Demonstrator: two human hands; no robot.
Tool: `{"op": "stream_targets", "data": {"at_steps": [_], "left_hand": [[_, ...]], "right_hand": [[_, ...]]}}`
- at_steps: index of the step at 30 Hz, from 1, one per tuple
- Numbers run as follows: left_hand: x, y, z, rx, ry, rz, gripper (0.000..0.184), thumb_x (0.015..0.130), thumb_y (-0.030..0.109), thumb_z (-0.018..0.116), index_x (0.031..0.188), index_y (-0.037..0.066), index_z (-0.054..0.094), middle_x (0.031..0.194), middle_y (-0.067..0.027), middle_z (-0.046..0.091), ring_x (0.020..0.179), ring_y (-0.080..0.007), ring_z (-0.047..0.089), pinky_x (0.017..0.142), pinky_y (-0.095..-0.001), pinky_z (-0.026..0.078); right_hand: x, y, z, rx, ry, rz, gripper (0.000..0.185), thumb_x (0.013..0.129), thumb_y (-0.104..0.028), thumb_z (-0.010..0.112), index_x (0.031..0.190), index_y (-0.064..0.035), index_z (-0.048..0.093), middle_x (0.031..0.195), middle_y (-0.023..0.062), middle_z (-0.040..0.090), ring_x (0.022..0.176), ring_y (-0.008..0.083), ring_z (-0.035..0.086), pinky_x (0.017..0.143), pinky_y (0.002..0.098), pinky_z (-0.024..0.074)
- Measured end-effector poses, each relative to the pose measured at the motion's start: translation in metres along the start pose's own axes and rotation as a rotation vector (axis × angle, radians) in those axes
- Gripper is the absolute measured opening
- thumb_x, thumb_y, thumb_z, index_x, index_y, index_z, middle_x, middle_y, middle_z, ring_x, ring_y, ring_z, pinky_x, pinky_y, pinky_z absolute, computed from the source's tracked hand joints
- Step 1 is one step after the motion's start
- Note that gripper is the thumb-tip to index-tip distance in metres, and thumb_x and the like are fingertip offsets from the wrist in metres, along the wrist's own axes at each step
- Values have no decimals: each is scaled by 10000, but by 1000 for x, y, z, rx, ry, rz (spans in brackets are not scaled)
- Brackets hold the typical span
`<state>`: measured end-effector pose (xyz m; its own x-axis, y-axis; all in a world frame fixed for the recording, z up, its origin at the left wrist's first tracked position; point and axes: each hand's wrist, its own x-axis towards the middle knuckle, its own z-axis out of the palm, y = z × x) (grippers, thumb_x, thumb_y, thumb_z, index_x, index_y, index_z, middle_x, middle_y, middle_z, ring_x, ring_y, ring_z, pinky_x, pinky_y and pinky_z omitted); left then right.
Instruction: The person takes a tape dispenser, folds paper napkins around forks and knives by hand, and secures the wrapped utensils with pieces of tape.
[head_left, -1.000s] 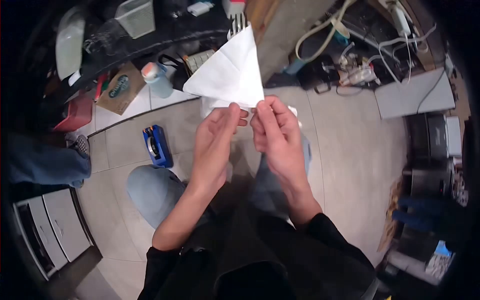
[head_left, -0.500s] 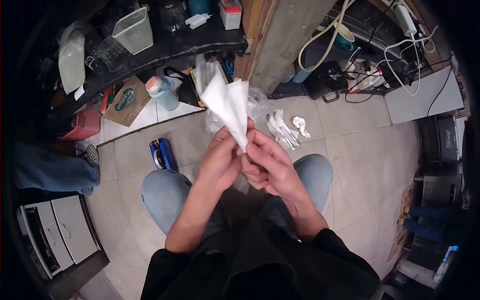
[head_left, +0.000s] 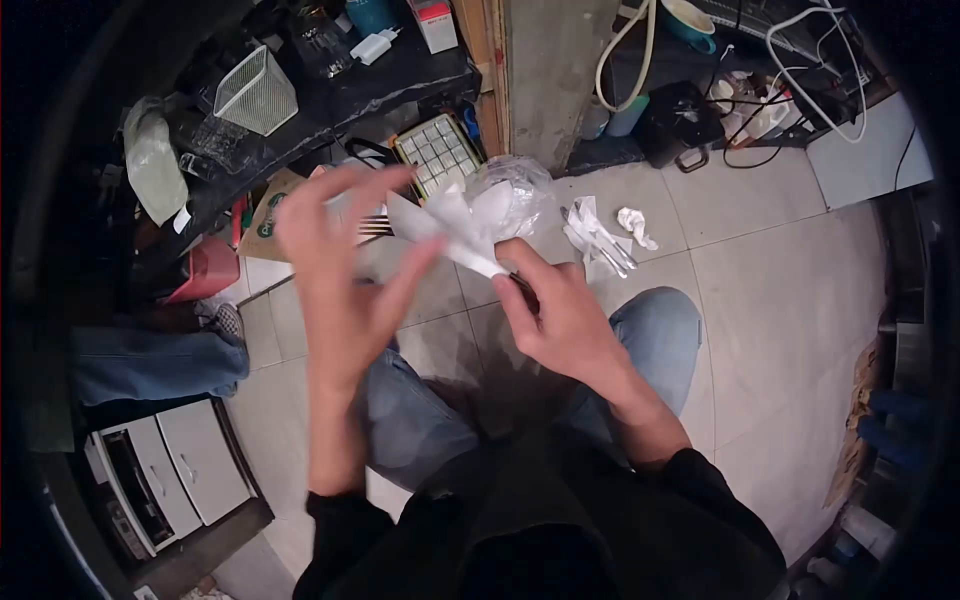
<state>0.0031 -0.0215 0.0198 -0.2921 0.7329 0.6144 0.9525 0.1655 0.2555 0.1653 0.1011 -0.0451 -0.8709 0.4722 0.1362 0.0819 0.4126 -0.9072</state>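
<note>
My right hand (head_left: 560,315) is closed in a pinch round the narrow lower end of a white paper napkin (head_left: 470,235). A thin dark handle shows between its fingers. What look like fork tines (head_left: 375,228) stick out past the napkin's left side, partly behind my left hand. The napkin fans out loosely up and to the left. My left hand (head_left: 345,255) is raised beside it with fingers spread and blurred, its thumb overlapping the napkin's edge. On the floor ahead lie cutlery pieces in white napkins (head_left: 600,240) and a crumpled napkin (head_left: 637,228).
A clear plastic bag (head_left: 515,195) lies ahead, near a yellow-edged gridded box (head_left: 440,155). The dark shelf (head_left: 330,115) holds a white mesh basket (head_left: 258,92). Another person's jeans leg (head_left: 160,360) is at the left, above a white cabinet (head_left: 205,460). A grey pillar (head_left: 550,90) stands ahead.
My left hand has let go of the napkin, moved left and spread its fingers. The napkin now points further left, still in my right hand. The view has shifted.
</note>
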Motion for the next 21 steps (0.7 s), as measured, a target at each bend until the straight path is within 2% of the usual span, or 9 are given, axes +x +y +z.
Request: {"op": "stream_targets", "data": {"at_steps": [1, 3, 4, 6, 9, 12, 16, 18, 21], "left_hand": [[6, 6, -1, 5, -11, -4, 373, 808, 149, 734, 1164, 98, 636, 1148, -78, 586, 1112, -238, 519, 970, -376, 373], [22, 13, 7, 5, -399, 184, 358, 736, 212, 760, 1082, 146, 696, 1209, -68, 583, 1210, -304, 468, 1014, -478, 310], [22, 10, 11, 12, -401, 187, 358, 736, 212, 760, 1082, 146, 696, 1209, -68, 583, 1210, -304, 468, 1014, -478, 310], [18, 6, 23, 31, -432, 282, 281, 714, 258, 762, 983, 185, 729, 1277, -25, 574, 1251, -290, 454, 1024, -502, 282], [15, 6, 23, 121, -371, 329, 209, 702, 265, 767, 897, 194, 741, 1291, -11, 575, 1244, -269, 460, 1022, -477, 287], [9, 7, 28, 130, -316, 281, 205, 688, 260, 776, 880, 204, 731, 1291, -4, 578, 1230, -270, 467, 1014, -468, 298], [-1, -3, 29, 148, -248, 321, 196, 700, 278, 773, 870, 201, 711, 1279, 10, 568, 1211, -260, 478, 988, -435, 310], [-4, -4, 28, 99, -171, 218, 288, 663, 310, 798, 913, 198, 710, 1268, -28, 564, 1202, -284, 475, 984, -444, 309], [2, -8, 25, 82, -218, 152, 355, 633, 323, 815, 947, 195, 707, 1278, -61, 548, 1212, -302, 461, 981, -449, 310]], "right_hand": [[0, 2, 1, 11, -5, 5, 192, 885, -40, 573, 1067, -26, 513, 633, 228, 571, 576, 426, 582, 528, 464, 412], [1, 3, 1, 19, 8, -17, 194, 875, -32, 557, 1064, -28, 513, 690, 258, 595, 693, 487, 582, 604, 536, 427], [2, 2, 1, 24, 11, -22, 194, 875, -32, 557, 1064, -28, 513, 690, 258, 595, 693, 487, 582, 604, 536, 427], [1, 0, 0, -25, 32, -23, 192, 880, -41, 547, 1069, -32, 513, 703, 269, 599, 705, 487, 592, 622, 546, 431], [4, 6, -2, 56, -7, 25, 191, 887, -50, 543, 1074, -31, 513, 705, 275, 598, 713, 489, 591, 633, 548, 430], [4, 11, -2, 10, 38, 16, 191, 888, -52, 544, 1075, -27, 511, 705, 275, 601, 718, 489, 593, 634, 544, 431], [5, 11, -4, 64, 3, 93, 192, 890, -56, 544, 1076, -24, 508, 706, 276, 604, 720, 488, 595, 637, 545, 428], [5, 17, 0, 56, 54, 75, 201, 897, -84, 576, 1093, -66, 537, 700, 230, 598, 668, 452, 591, 600, 487, 419], [6, 17, -1, 28, 22, 84, 199, 898, -83, 572, 1092, -63, 534, 718, 237, 604, 681, 455, 596, 602, 494, 419]]}}
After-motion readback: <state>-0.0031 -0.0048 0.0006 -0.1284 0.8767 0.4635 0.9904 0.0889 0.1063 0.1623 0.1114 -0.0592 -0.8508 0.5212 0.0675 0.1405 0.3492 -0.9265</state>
